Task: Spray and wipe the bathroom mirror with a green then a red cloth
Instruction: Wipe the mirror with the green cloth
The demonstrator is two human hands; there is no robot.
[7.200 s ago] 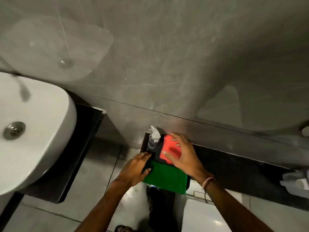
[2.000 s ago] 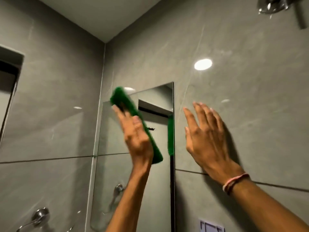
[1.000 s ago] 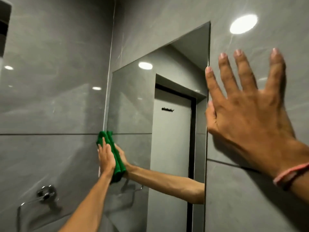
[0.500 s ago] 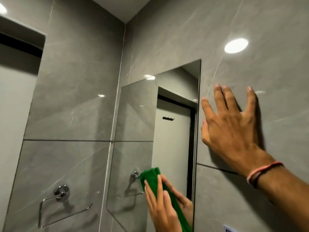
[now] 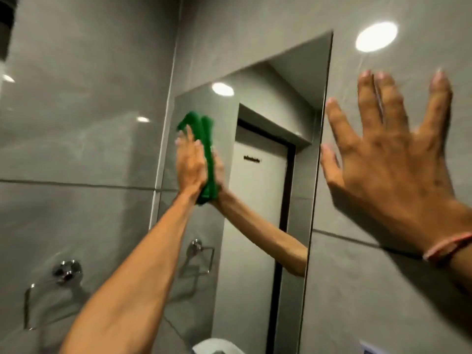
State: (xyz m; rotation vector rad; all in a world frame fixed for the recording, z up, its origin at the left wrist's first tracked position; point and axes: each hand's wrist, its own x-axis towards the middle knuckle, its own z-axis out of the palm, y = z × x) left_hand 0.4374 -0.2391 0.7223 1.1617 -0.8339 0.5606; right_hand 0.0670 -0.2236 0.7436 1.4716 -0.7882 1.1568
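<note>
Head view looked up at a grey tiled wall [image 5: 255, 24] with a tall frameless mirror [image 5: 258, 226] running down the centre of the frame. Left hand [image 5: 191, 162] sat at centre left, flat and open with fingers stretched upward, palm pressing the green cloth [image 5: 207, 149] against the glass near the mirror's left edge. That cloth was bunched into a long vertical fold, its top showing above the fingertips and its lower end poking out by the wrist; it lay sandwiched between the palm and the mirror, and its reflection met it on the glass. The left forearm rose from the bottom left of the frame, and its mirrored twin slanted down toward the mirror's right edge.

Right hand [image 5: 390, 159] filled the right side of the frame, open with fingers spread wide, laid flat on the tile just beside the mirror's right edge and holding nothing. A thin pinkish band [image 5: 445, 249] circled that wrist.

At lower left a chrome towel ring [image 5: 51, 290] hung on the side wall, blurred, with its reflection in the mirror. A bright round light reflection [image 5: 376, 37] glared on the tile at upper right. A white rounded object [image 5: 217, 347] peeked in at the bottom edge; what it was could not be told.
</note>
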